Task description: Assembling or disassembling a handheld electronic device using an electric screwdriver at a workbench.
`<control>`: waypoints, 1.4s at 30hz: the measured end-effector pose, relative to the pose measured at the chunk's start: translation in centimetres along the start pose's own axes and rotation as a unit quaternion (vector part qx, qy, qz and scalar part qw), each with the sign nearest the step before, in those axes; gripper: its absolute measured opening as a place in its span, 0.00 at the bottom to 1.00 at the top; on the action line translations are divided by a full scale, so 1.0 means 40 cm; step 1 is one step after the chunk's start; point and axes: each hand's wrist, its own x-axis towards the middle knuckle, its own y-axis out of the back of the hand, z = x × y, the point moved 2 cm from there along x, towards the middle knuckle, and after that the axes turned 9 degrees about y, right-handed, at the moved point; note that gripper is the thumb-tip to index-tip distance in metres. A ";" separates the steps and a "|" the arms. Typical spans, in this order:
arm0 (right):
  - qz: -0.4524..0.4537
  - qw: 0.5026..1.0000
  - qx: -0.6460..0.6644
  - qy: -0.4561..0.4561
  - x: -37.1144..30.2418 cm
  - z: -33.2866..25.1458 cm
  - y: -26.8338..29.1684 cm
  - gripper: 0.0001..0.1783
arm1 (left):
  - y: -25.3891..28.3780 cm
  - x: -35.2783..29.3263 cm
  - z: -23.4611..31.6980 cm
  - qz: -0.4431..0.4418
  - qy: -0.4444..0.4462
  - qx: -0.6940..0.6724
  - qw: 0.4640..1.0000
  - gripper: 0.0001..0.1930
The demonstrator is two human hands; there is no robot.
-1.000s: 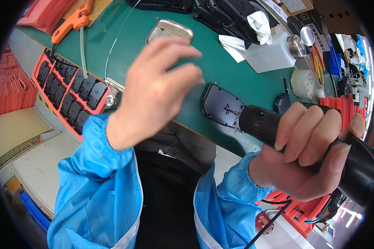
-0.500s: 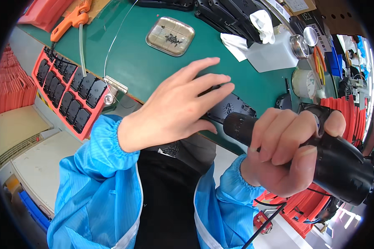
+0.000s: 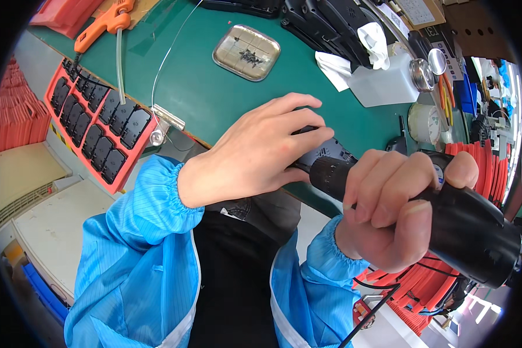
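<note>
A black electric screwdriver (image 3: 475,232) lies tilted across my right hand (image 3: 391,203), with the fingers wrapped round its body and its narrow ribbed front end toward my left hand (image 3: 252,148). The left hand holds a black plastic housing (image 3: 323,152) at the table edge, thumb on the near side and fingers on the far side. Much of that housing is hidden by the fingers and the screwdriver's front. Beyond the hands, a shallow metal tray (image 3: 226,62) carries a small heap of dark screws.
At left, a red tray (image 3: 119,187) holds several black parts below an orange glue gun (image 3: 105,24). A metal clip (image 3: 168,118) sits on the table edge. Far right are black housings (image 3: 325,29), a white bottle (image 3: 383,84), tissue (image 3: 373,43) and a tape roll (image 3: 424,123).
My left hand has moved slightly right and nearer, its fingers closing on the black housing. The screwdriver stays almost in place in my right hand. The whole view has shifted a little.
</note>
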 end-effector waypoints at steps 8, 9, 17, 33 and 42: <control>0.002 0.994 -0.104 -0.044 0.016 0.005 -0.023 0.17 | -0.004 0.005 -0.014 0.013 -0.019 -0.016 1.000 0.34; -0.005 0.994 -0.103 -0.047 0.014 0.002 -0.022 0.18 | -0.005 0.004 -0.012 0.013 -0.020 -0.016 1.000 0.34; -0.009 0.985 -0.164 -0.054 0.003 -0.009 -0.041 0.18 | 0.002 0.003 -0.007 0.003 -0.020 -0.012 1.000 0.35; 0.014 0.986 -0.162 -0.034 0.001 -0.010 -0.023 0.16 | -0.003 0.003 -0.004 0.005 0.001 -0.018 1.000 0.33; -0.032 0.998 -0.041 0.021 0.038 -0.045 0.022 0.16 | 0.036 0.008 -0.011 0.029 -0.040 -0.115 0.992 0.20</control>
